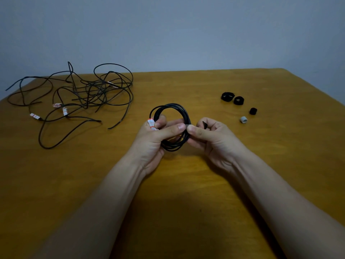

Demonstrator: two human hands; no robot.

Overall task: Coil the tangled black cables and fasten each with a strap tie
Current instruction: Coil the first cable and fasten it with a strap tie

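One coil [172, 105] wound, held over the tabletop [186, 86] at near centre. The left hand [155, 135] grips it while the right hand [211, 135] pinches a strap [205, 125] at its right side, apparently not yet fastened. The tangle [84, 92] waits far left, with four rolled ties [238, 100] to the right. Early going, I'd say.

Nothing legible on this table; the only labels are small white tags with red marks, their print too small to make out. One tag [151, 124] sits on the coiled cable [183, 113] itself, on its left side, in the grip of the left hand [149, 141]. Well to the left of the coiled cable, the tangled cables [84, 94] carry four more: a far-left tag [34, 115]; two close together, a middle pair [61, 107]; and a rear tag [112, 84], farther back; no letter or number can be read on any of them.
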